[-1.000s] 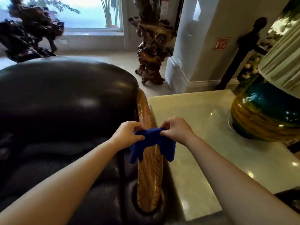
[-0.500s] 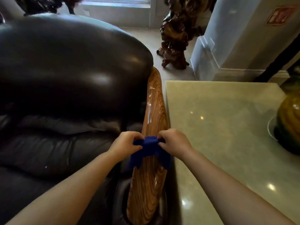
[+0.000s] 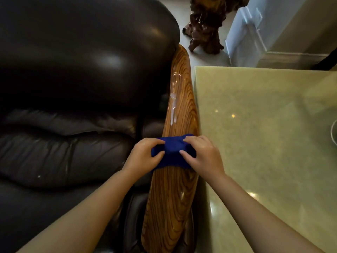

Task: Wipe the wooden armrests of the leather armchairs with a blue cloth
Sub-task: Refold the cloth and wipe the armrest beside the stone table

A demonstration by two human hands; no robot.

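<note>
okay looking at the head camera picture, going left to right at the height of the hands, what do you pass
leather armchair → left hand → blue cloth on the wooden armrest → right hand → stone table

Light: dim and warm, brightest at upper right.
Glare: soft sheen on the armchair (image 3: 102, 61); spots on the desk (image 3: 255, 125).
Distortion: wide-angle bending at the edges.
</note>
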